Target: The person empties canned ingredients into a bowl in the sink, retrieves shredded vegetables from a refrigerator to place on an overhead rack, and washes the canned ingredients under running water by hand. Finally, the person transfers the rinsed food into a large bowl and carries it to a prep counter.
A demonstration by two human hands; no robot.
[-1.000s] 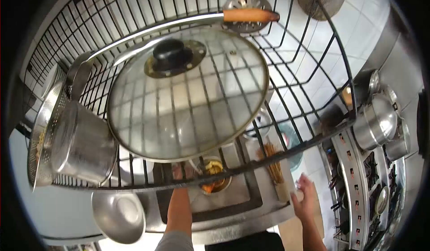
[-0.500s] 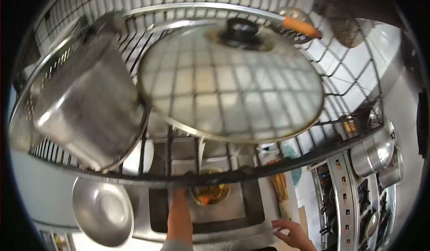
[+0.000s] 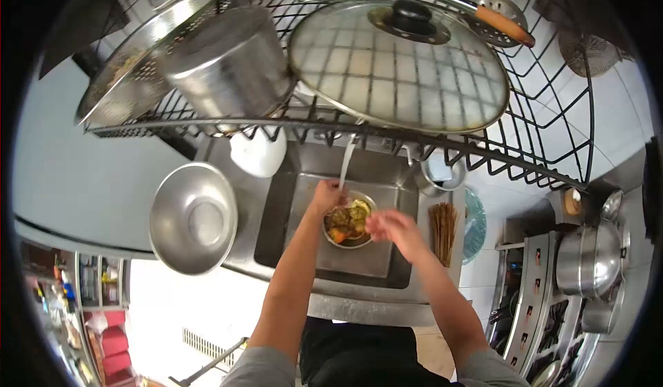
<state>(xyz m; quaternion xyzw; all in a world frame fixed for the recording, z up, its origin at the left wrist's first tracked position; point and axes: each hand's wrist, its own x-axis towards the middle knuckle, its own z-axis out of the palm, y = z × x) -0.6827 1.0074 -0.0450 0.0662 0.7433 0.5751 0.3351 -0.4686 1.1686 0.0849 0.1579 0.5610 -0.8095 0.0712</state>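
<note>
A round metal bowl (image 3: 358, 244) sits in the sink (image 3: 324, 257) with wet pieces of food in it, yellow-green, brown and orange. I cannot make out what food it is. Water runs in a stream (image 3: 347, 159) from above, just beside my left hand (image 3: 329, 196). That hand is at the bowl's upper left rim; its fingers are small and blurred, so their hold is unclear. My right hand (image 3: 392, 228) hovers by the bowl's right rim, fingers apart and a little smeared, with nothing visible in them.
Overhead, a black wire rack (image 3: 324, 126) bears a glass lid (image 3: 400, 69), a metal pot (image 3: 228, 62) and a colander (image 3: 131, 76). A large steel bowl (image 3: 166, 214) stands left of the sink. Brown sticks (image 3: 442, 231) lie on the right; a stove (image 3: 532, 304) is beyond.
The view has tilted down, showing more of the sink and both arms. My right hand has moved from the sink's front right edge to the food bowl.
</note>
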